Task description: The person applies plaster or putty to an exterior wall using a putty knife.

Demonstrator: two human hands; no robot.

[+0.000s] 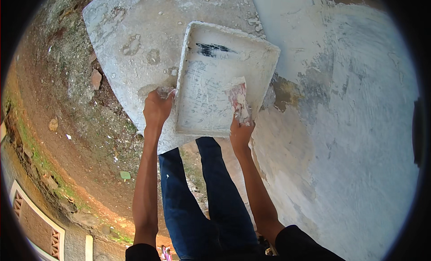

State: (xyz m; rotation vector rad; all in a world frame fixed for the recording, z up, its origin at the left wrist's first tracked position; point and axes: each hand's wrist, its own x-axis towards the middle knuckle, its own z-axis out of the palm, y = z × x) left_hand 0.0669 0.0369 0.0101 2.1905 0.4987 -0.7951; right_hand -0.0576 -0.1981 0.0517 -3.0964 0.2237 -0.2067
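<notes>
A shallow rectangular tray (211, 75), coated in white plaster, lies on a spattered pale board in front of me. Dark scrape marks show on its floor near the far end. My right hand (242, 132) is closed around a plaster-caked putty knife (238, 94), whose reddish blade is over the right part of the tray. Just outside the tray's left wall, my left hand (157, 109) is closed with its thumb side close to the rim. A small greyish piece (166, 91) shows at its fingers; whether it is a tool or plaster I cannot make out.
The pale board (130, 36) extends beyond the tray, flecked with dried plaster. A wall (354, 108) with smeared white and grey coating rises on the right. Rough dirt ground (90, 113) with stones and a green scrap (125, 175) spreads left. My legs (197, 193) are close below the tray.
</notes>
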